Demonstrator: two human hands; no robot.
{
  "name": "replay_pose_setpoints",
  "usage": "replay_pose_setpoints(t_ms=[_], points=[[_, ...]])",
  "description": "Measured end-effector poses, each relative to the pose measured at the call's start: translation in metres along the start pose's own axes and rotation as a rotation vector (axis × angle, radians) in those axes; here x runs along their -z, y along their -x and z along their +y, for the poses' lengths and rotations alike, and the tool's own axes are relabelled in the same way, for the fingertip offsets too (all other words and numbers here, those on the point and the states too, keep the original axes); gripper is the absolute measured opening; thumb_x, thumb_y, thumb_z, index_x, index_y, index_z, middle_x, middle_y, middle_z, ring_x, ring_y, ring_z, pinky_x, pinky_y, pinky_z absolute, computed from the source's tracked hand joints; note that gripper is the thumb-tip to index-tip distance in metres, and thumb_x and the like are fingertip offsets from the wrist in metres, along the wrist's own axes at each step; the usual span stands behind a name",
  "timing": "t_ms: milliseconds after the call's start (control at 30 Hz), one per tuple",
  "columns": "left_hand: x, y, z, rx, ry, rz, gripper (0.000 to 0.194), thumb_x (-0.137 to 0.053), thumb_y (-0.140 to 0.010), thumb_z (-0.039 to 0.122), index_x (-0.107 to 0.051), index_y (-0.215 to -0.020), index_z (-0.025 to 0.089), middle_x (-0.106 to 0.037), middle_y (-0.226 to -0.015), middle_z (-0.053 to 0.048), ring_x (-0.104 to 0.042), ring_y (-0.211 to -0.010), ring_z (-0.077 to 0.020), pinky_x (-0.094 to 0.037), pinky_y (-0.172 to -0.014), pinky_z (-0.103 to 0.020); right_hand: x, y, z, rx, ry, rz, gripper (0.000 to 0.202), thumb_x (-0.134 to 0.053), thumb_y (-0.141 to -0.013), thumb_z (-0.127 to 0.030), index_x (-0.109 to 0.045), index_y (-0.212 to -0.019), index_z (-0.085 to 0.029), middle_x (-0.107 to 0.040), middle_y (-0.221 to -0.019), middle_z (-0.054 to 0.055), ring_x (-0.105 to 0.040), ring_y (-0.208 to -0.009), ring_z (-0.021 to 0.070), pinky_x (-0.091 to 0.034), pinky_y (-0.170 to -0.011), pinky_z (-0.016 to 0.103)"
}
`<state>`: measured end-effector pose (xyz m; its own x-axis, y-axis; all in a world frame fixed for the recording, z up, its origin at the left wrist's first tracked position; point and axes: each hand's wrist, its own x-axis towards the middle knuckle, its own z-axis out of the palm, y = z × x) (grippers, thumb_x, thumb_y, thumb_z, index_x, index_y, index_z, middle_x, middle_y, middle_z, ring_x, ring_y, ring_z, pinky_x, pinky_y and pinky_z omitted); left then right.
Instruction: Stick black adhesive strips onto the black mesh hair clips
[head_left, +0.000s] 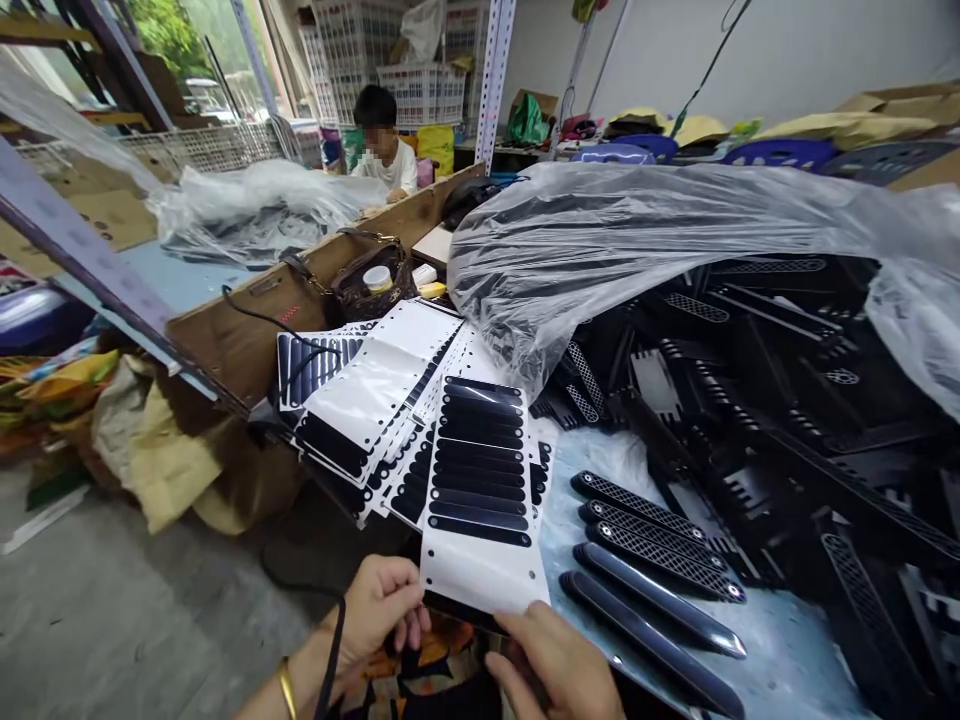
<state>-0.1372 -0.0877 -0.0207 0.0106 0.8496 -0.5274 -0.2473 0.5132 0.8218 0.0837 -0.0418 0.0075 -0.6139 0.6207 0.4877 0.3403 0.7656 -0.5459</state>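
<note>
A white sheet (480, 575) with rows of black adhesive strips (480, 460) lies in front of me, its lower part bare. My left hand (382, 605) is at its lower left corner, thumb and forefinger pinched together; what is between them is hidden. At the lower right edge is my right hand (559, 660), forefinger stretched along the paper and thumb apart. Between the hands runs a dark band, which could be the table edge or a strip. To the right lie several black handles, some with a mesh pattern (660, 550) and some smooth (652, 640).
More strip sheets (360, 390) are stacked behind. Black plastic parts (750, 400) heap up on the right, partly under clear plastic film (660, 220). A brown bag (375, 280) stands by the cardboard wall (247, 320). A black cord (337, 640) crosses my left forearm. Another person (386, 150) sits beyond.
</note>
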Motion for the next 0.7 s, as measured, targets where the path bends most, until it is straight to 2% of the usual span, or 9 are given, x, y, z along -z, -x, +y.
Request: replay_pose_setpoints(t_ms=[100,200,333,400,533,567,633,700], points=[[-0.012,0.013,0.023,-0.017,0.144,-0.064,0.035,-0.075,-0.071,0.044,-0.063,-0.064,0.011,-0.067,-0.055,-0.007,-0.055,-0.040,-0.0086,-0.033,-0.039,-0.016,-0.015,-0.010,-0.003,-0.014,-0.068,0.026,0.032,-0.066,-0.084,-0.018,-0.059,-0.116,-0.016,-0.064,-0.075,0.004,-0.064,-0.062,0.0177,-0.052,-0.052,0.026],[-0.021,0.023,0.042,-0.004,0.250,-0.113,0.035,-0.079,-0.066,0.043,-0.069,-0.065,0.009,-0.065,-0.052,-0.005,-0.053,-0.040,-0.0076,-0.034,-0.039,-0.015,-0.018,-0.021,-0.012,-0.104,-0.182,-0.008,0.032,-0.075,-0.081,-0.026,-0.060,-0.109,-0.019,-0.063,-0.075,0.001,-0.062,-0.060,0.0152,-0.051,-0.054,0.024],[-0.031,0.021,0.051,0.009,0.333,-0.131,0.038,-0.082,-0.061,0.045,-0.070,-0.062,0.010,-0.064,-0.053,-0.005,-0.054,-0.041,-0.0085,-0.036,-0.040,-0.016,-0.014,-0.031,-0.019,-0.208,-0.269,-0.069,0.022,-0.072,-0.083,-0.020,-0.061,-0.101,-0.020,-0.063,-0.076,0.000,-0.063,-0.063,0.0141,-0.052,-0.059,0.024],[-0.034,0.016,0.050,-0.003,0.302,-0.132,0.040,-0.081,-0.062,0.048,-0.068,-0.060,0.011,-0.061,-0.051,-0.003,-0.053,-0.040,-0.0086,-0.036,-0.040,-0.017,-0.016,-0.032,-0.019,-0.233,-0.257,-0.069,0.016,-0.070,-0.084,-0.018,-0.063,-0.098,-0.021,-0.063,-0.075,-0.001,-0.063,-0.063,0.0140,-0.051,-0.059,0.024],[-0.034,0.008,0.037,-0.118,0.092,-0.120,0.048,-0.077,-0.069,0.057,-0.063,-0.057,0.013,-0.055,-0.045,0.000,-0.048,-0.038,-0.0076,-0.034,-0.040,-0.017,-0.025,-0.033,-0.021,-0.237,-0.140,0.053,0.005,-0.060,-0.088,-0.018,-0.063,-0.091,-0.021,-0.064,-0.073,0.001,-0.063,-0.063,0.0146,-0.051,-0.060,0.024],[-0.031,0.007,0.032,-0.143,0.032,-0.115,0.051,-0.074,-0.071,0.061,-0.063,-0.058,0.013,-0.056,-0.045,-0.001,-0.048,-0.038,-0.0079,-0.034,-0.040,-0.017,-0.024,-0.034,-0.021,-0.240,-0.114,0.069,0.008,-0.057,-0.089,-0.017,-0.063,-0.086,-0.021,-0.064,-0.070,0.000,-0.063,-0.062,0.0140,-0.050,-0.059,0.023],[-0.020,0.005,0.022,-0.170,-0.073,-0.043,0.056,-0.070,-0.072,0.067,-0.066,-0.061,0.013,-0.059,-0.045,-0.003,-0.047,-0.037,-0.0085,-0.034,-0.040,-0.018,-0.011,-0.033,-0.021,-0.262,-0.077,0.052,0.019,-0.051,-0.090,-0.015,-0.061,-0.075,-0.021,-0.063,-0.065,-0.001,-0.062,-0.058,0.0120,-0.049,-0.058,0.020],[-0.006,0.001,0.014,-0.176,-0.202,0.096,0.053,-0.068,-0.074,0.066,-0.066,-0.060,0.014,-0.059,-0.043,-0.002,-0.047,-0.037,-0.0088,-0.034,-0.040,-0.017,0.018,-0.023,-0.019,-0.308,-0.049,0.022,0.026,-0.049,-0.092,-0.016,-0.061,-0.070,-0.021,-0.063,-0.061,-0.002,-0.062,-0.055,0.0103,-0.048,-0.056,0.018]])
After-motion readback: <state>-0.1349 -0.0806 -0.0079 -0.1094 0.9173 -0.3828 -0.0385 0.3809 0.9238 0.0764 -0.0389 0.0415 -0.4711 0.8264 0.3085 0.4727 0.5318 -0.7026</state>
